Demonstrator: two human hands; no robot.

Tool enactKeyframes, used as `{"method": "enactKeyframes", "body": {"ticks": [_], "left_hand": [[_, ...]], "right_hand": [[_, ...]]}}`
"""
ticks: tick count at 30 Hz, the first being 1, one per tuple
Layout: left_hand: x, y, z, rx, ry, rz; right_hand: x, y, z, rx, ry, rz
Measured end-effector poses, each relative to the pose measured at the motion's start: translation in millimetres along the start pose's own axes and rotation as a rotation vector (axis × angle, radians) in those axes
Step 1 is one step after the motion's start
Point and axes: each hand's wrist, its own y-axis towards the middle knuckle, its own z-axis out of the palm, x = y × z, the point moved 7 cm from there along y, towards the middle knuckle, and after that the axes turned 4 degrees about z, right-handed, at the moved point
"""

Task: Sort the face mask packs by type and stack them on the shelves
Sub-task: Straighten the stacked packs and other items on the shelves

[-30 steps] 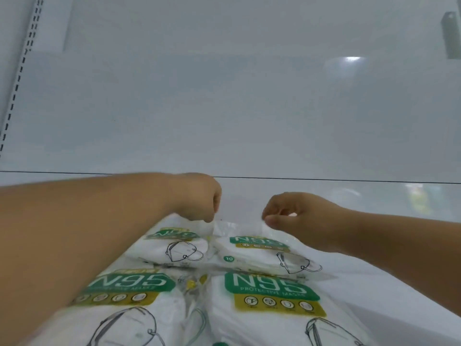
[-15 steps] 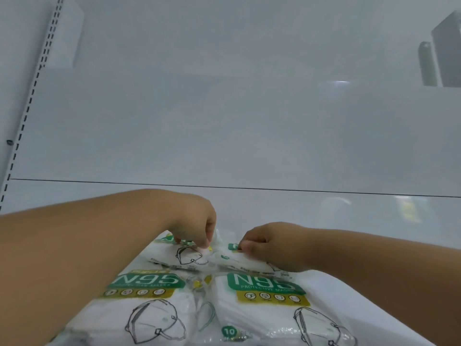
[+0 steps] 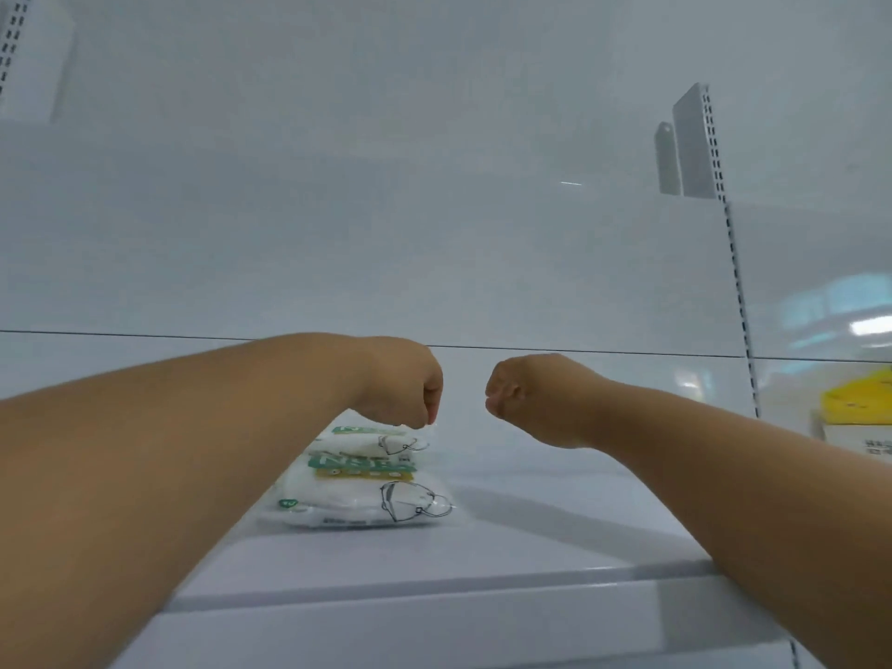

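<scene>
Two white N95 mask packs with green labels lie on the white shelf [image 3: 579, 504], one behind the other. The front pack [image 3: 357, 499] lies flat, and the rear pack [image 3: 362, 440] sits just behind it. My left hand [image 3: 403, 383] hovers over the rear pack with curled fingers, its fingertips pinching the clear plastic edge at the pack's far right corner. Level with it and a short gap to the right, my right hand [image 3: 523, 395] is curled into a loose fist above bare shelf and holds nothing. My left forearm hides whatever lies left of the packs.
A slotted upright [image 3: 738, 306] divides this bay from the one on the right, where a yellow-and-white package [image 3: 857, 403] sits. A bracket [image 3: 690, 142] hangs from the shelf above. The shelf's front lip [image 3: 434, 596] runs below my arms.
My right hand has let go of the rear pack and lifted off to the right. The view has pulled back and swung right, so the left column of packs is hidden.
</scene>
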Motion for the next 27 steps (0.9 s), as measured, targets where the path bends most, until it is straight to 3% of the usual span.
{"method": "enactKeyframes", "body": {"ticks": [10, 18, 24, 27], "left_hand": [[-133, 60, 1, 0.051, -0.080, 0.011], [-222, 122, 11, 0.098, -0.018, -0.025], [-231, 147, 63, 0.246, -0.236, -0.207], [-226, 140, 69, 0.171, -0.382, -0.302]], "right_hand": [[-139, -29, -54, 0.001, -0.137, 0.047], [-245, -38, -37, 0.283, -0.306, 0.260], [-253, -35, -23, 0.193, -0.135, 0.189], [-251, -33, -26, 0.124, 0.052, 0.199]]}}
